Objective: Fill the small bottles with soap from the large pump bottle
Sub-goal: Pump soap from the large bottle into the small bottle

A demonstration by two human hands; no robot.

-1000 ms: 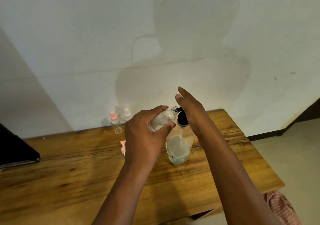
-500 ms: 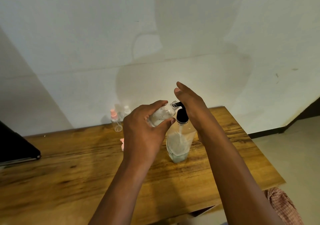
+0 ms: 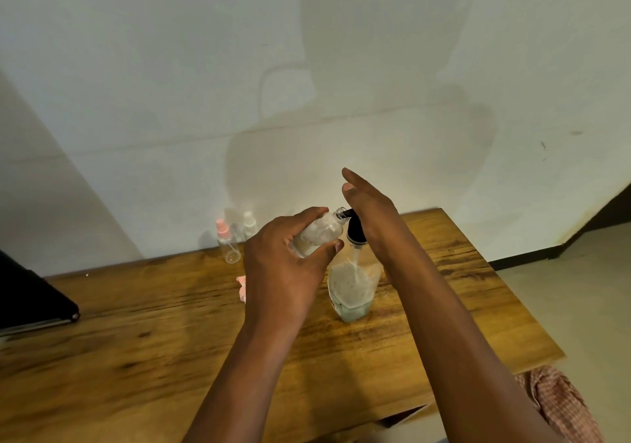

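Observation:
The large clear pump bottle [image 3: 351,289] stands on the wooden table [image 3: 170,340], partly filled with pale soap, its black pump head [image 3: 355,229] on top. My right hand [image 3: 370,210] rests flat on the pump head, fingers straight and pointing away. My left hand [image 3: 286,265] grips a small clear bottle [image 3: 319,234], tilted, with its open mouth against the black spout. Whitish soap shows inside the small bottle. A pink cap [image 3: 241,285] lies on the table just left of my left hand.
Two more small bottles stand at the table's back edge by the wall: one with a pink sprayer [image 3: 227,241], one with a white cap [image 3: 250,224]. A black flat object [image 3: 30,299] lies at far left. Checked cloth [image 3: 560,405] hangs below the table's right corner.
Both hands and both bottles keep nearly the same pose; my right hand stays on the pump head, and the view has only shifted slightly.

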